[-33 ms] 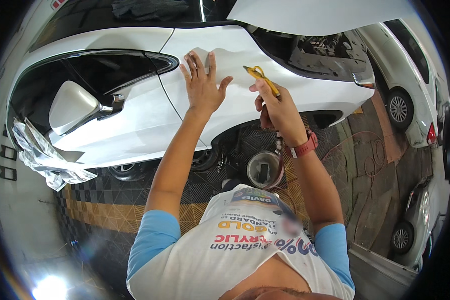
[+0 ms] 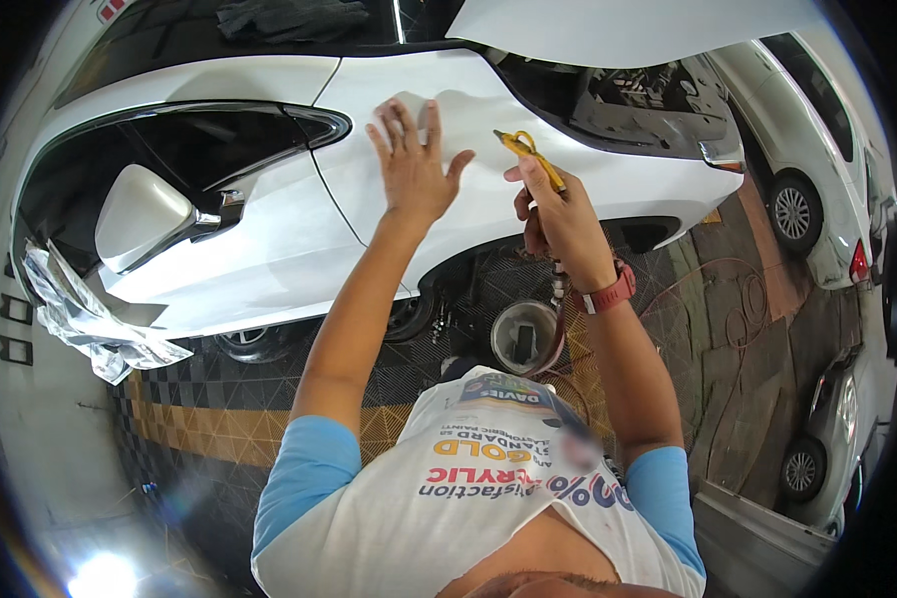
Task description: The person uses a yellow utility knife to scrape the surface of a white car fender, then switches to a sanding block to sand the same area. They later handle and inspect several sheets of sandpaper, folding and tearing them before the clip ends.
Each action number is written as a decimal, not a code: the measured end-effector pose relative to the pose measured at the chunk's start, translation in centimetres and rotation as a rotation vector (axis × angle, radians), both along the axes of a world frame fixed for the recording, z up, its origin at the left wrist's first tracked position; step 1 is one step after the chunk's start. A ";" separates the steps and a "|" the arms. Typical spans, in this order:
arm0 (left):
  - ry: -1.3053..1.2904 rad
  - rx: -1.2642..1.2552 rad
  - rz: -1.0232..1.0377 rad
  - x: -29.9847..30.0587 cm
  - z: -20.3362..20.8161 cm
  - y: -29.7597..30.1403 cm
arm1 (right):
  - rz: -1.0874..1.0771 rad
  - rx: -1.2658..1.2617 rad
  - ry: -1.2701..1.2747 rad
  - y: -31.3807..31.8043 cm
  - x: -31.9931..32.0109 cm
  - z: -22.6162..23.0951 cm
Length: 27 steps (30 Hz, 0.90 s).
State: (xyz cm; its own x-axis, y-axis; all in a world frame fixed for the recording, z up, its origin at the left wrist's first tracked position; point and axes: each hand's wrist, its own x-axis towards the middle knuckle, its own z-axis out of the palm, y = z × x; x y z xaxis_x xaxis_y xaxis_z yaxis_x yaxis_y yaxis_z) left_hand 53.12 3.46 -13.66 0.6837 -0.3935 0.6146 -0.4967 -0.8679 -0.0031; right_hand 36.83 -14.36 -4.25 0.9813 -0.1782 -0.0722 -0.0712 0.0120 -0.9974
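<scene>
My left hand [image 2: 416, 174] lies on or just over the white front fender [image 2: 468, 90] of a car, fingers spread. In my right hand [image 2: 560, 221] is a yellow air blow gun [image 2: 524, 149], its dark nozzle pointing up and left over the fender. My fingers wrap round its body, which they partly hide. Below that hand a metal fitting and a reddish hose [image 2: 560, 329] hang down.
The car's white side mirror [image 2: 145, 217] and crumpled silver sheeting [image 2: 90, 314] are at the left. A raised hood [image 2: 618, 30] spans the top right. On the tiled floor stands a bucket [image 2: 524, 311] with a dark object inside. Other cars are parked at the right, near a coiled hose [image 2: 752, 309].
My left hand has slid a little to the right across the fender. My right hand with the blow gun has shifted slightly right.
</scene>
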 end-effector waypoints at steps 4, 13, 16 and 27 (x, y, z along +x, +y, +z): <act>0.083 0.109 -0.077 -1.0 -0.5 -6.3 | -0.051 0.009 -0.001 -1.6 -1.2 -0.6; 0.125 0.298 -0.240 -0.9 0.6 -12.0 | -0.070 -0.002 -0.008 -2.5 -2.4 -0.1; 0.055 0.315 -0.132 1.4 1.7 -9.0 | -0.054 0.008 -0.006 -2.4 -2.1 0.7; -0.083 0.190 0.174 3.1 2.3 9.6 | 0.151 -0.072 -0.016 2.1 -0.2 0.8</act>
